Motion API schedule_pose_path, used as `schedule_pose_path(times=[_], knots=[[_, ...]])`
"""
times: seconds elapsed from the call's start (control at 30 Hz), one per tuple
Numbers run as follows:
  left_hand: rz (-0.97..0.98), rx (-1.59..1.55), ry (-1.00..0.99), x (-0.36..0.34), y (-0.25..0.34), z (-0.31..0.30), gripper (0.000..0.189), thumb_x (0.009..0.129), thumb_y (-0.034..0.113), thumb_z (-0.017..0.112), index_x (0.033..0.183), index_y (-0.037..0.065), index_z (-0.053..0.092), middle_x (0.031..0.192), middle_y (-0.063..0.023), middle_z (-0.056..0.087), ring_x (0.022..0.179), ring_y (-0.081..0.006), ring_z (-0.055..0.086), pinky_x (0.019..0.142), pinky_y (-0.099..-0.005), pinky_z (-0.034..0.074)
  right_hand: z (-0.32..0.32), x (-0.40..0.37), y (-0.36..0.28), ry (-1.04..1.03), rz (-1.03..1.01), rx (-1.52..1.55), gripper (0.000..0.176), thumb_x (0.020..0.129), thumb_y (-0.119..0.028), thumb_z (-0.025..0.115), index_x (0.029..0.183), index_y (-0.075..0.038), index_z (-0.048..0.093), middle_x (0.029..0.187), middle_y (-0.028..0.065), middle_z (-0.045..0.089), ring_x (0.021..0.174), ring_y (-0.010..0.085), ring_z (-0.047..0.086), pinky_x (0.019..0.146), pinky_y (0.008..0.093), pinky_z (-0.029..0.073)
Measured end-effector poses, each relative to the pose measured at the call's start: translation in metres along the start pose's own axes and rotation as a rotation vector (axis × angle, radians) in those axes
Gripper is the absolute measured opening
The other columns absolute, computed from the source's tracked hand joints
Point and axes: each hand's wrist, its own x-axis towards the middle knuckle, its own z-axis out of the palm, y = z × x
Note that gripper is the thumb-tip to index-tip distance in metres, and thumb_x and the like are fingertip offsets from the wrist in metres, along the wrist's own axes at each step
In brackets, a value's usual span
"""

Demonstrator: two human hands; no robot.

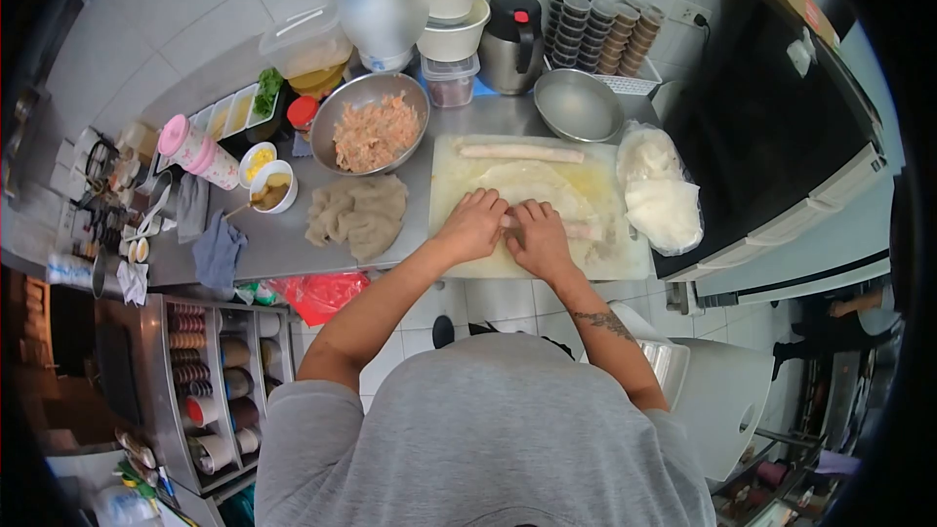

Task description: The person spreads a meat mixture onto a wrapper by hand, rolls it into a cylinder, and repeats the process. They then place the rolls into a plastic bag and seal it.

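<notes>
My left hand (474,224) and my right hand (539,236) are side by side at the near part of a pale cutting board (447,161). Their fingers curl over the near edge of a thin, pale round wrapper (532,181). A rolled part with pinkish filling (583,231) sticks out to the right of my right hand; the rest of it is under my fingers. Along the board's far side lies a long, thin filled roll (522,153). To the right, a stack of white wrappers (664,213) sits in clear plastic, overlapping the board's edge.
Behind the board stand a metal bowl of pinkish shredded filling (376,132), another metal bowl (579,105) and a steel jug (512,44). A crumpled beige cloth (357,215) lies left of the board, near a small bowl of brown sauce (274,187). A black-fronted appliance (771,107) borders the right.
</notes>
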Motion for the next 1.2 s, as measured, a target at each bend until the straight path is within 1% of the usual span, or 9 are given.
schedule_pose_path(times=[0.17,0.27,0.33,0.53,0.67,0.83,0.93,1.13,1.2], knots=[[0.032,-0.018,0.020,-0.009,-0.005,0.001,0.029,0.079,0.014,0.067,0.103,0.004,0.055,0.100,-0.0125,0.052,0.098,-0.0317,0.050,0.088,-0.0422,0.041,-0.008,-0.006,0.013,0.006,-0.075,0.089,0.039,0.074,-0.015,0.068,0.110,-0.006,0.057,0.109,0.0124,0.055,0.104,0.0335,0.050,0.091,0.0419,0.043],[-0.004,0.005,0.061,-0.018,-0.008,-0.007,0.028,0.080,0.014,0.067,0.104,0.005,0.056,0.101,-0.0118,0.053,0.099,-0.0315,0.051,0.088,-0.0417,0.041,-0.030,-0.032,0.033,0.125,0.040,0.067,0.040,0.075,-0.014,0.068,0.113,-0.007,0.058,0.111,0.0139,0.056,0.106,0.0347,0.051,0.093,0.0420,0.043],[-0.058,-0.001,0.094,-0.026,-0.011,-0.009,0.028,0.079,0.014,0.067,0.104,0.006,0.056,0.102,-0.0112,0.053,0.100,-0.0313,0.051,0.088,-0.0415,0.041,-0.044,-0.047,0.049,0.130,0.075,0.129,0.040,0.075,-0.014,0.068,0.114,-0.007,0.059,0.112,0.0140,0.056,0.106,0.0347,0.051,0.092,0.0421,0.043],[-0.096,-0.131,0.087,-0.021,-0.025,-0.007,0.028,0.075,0.011,0.070,0.100,0.008,0.058,0.101,-0.0092,0.054,0.100,-0.0306,0.051,0.087,-0.0419,0.042,-0.056,-0.046,0.052,0.062,0.075,0.102,0.041,0.075,-0.013,0.068,0.115,-0.007,0.060,0.113,0.0129,0.057,0.106,0.0338,0.051,0.093,0.0418,0.043],[-0.126,-0.094,0.089,-0.022,-0.024,-0.007,0.027,0.074,0.011,0.070,0.097,0.008,0.058,0.100,-0.0091,0.054,0.100,-0.0306,0.050,0.086,-0.0417,0.042,-0.043,-0.043,0.050,0.071,0.055,0.178,0.042,0.074,-0.013,0.068,0.115,-0.008,0.060,0.113,0.0125,0.057,0.105,0.0335,0.051,0.092,0.0411,0.044],[-0.113,-0.074,0.056,-0.020,-0.025,-0.016,0.027,0.075,0.013,0.070,0.098,0.007,0.058,0.100,-0.0097,0.053,0.100,-0.0309,0.050,0.087,-0.0418,0.042,-0.052,-0.034,0.040,-0.007,0.062,0.108,0.041,0.074,-0.016,0.069,0.114,-0.008,0.061,0.109,0.0112,0.057,0.101,0.0329,0.051,0.090,0.0405,0.045],[-0.087,-0.084,0.126,-0.012,-0.010,-0.021,0.025,0.075,0.015,0.068,0.095,0.006,0.056,0.100,-0.0108,0.052,0.099,-0.0304,0.049,0.087,-0.0422,0.040,-0.042,-0.024,0.033,-0.009,0.028,0.094,0.041,0.074,-0.017,0.070,0.113,-0.008,0.061,0.107,0.0107,0.057,0.100,0.0323,0.051,0.089,0.0400,0.046],[-0.063,0.006,-0.068,-0.015,-0.016,-0.017,0.031,0.075,0.015,0.069,0.102,0.006,0.057,0.102,-0.0113,0.052,0.102,-0.0313,0.049,0.088,-0.0418,0.041,-0.043,-0.023,0.027,-0.096,0.037,0.098,0.043,0.073,-0.017,0.071,0.114,-0.008,0.059,0.104,0.0104,0.057,0.100,0.0320,0.052,0.087,0.0398,0.046],[-0.048,0.027,-0.037,-0.006,-0.003,-0.022,0.031,0.075,0.013,0.069,0.102,0.005,0.056,0.103,-0.0118,0.052,0.102,-0.0313,0.049,0.088,-0.0416,0.041,-0.044,-0.018,0.022,-0.078,0.010,0.086,0.043,0.073,-0.016,0.070,0.114,-0.007,0.059,0.104,0.0108,0.056,0.100,0.0320,0.052,0.086,0.0399,0.046]])
